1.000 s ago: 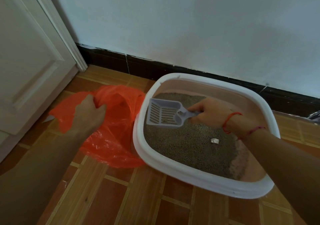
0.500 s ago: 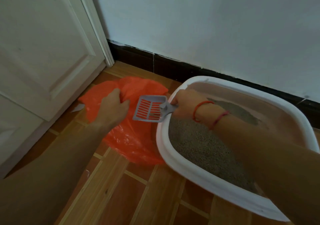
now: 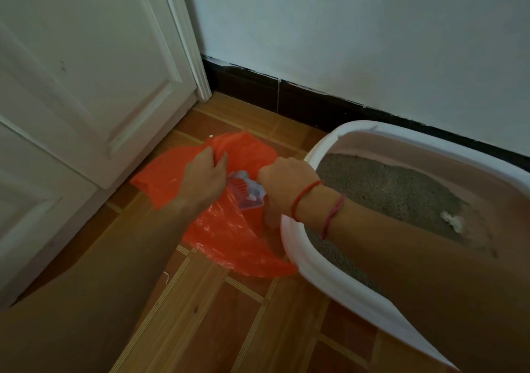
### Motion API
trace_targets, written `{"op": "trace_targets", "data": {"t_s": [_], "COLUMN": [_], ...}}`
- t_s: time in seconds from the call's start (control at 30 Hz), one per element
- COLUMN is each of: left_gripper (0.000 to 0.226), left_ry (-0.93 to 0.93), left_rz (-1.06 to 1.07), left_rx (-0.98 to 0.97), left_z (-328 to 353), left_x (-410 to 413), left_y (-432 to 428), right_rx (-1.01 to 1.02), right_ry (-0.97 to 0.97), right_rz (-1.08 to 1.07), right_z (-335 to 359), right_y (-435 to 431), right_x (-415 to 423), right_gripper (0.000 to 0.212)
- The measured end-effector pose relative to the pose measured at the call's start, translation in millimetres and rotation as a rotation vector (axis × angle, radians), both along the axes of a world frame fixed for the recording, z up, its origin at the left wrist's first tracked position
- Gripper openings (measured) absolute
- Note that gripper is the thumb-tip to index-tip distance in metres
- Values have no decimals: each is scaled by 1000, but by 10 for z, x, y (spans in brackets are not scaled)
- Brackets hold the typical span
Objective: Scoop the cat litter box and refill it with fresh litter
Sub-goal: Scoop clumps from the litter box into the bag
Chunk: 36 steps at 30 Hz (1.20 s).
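Head view, contents as seen.

1. Your left hand: the grip is closed on a fold of the orange plastic bag, pinching the film at its upper edge.
2. Your right hand: the grip is curled tight on the scoop. The handle itself is hidden inside your fist. Two red strings circle this wrist.
3. Scoop: pale grey, slotted, tilted, with its head between your two hands and over the bag. You cannot tell what, if anything, lies in it.
4. Bag: crumpled on the wooden floor, with one edge touching the litter box.
5. Litter box: white rim and pinkish inner walls, on the floor to the right of the bag and near the dark baseboard. Your right forearm crosses its near corner.
6. Grey litter: spread unevenly in the box, with bare wall showing above it.
7. Small white scrap: lying on the litter at the right.
8. White panelled door: at the left, next to the bag.
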<state>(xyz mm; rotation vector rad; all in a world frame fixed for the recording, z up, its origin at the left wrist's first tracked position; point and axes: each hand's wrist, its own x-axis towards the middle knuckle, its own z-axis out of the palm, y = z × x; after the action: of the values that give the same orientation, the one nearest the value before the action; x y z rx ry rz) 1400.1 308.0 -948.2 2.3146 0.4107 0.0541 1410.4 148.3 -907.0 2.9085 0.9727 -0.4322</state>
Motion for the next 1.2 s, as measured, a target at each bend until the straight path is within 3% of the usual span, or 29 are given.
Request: {"op": "trace_targets", "data": {"t_s": [0.37,0.53,0.7,0.83,0.9,1.2], "left_gripper": [32,30,26,18,20,25], "left_ry": [13,0,-17,-34,-22,22], "left_rz": [-3,-1,16,5,-11,-126], "left_rx": [-120,-60,-50,66,88,96], "left_z": [2,-6,1,62,44,-51], "left_x": [2,6,13,2,-10,-115], "left_y": [-122,-162,-197,-192,-181,-448], "right_rx": [-40,-7,61,100,107,-40], "right_ry": [-286,-178,-198,-203,-201,-193], "right_rz": [-14,-61,-132,-161,-171,-399], "right_z": [-72,20,45,131,172,194], "right_y": [-263,-569,-874,-1085,-1243,-2002], "right_x": [-17,-11,9,25,11,-29], "right_gripper": [19,13,20,31,27,21]}}
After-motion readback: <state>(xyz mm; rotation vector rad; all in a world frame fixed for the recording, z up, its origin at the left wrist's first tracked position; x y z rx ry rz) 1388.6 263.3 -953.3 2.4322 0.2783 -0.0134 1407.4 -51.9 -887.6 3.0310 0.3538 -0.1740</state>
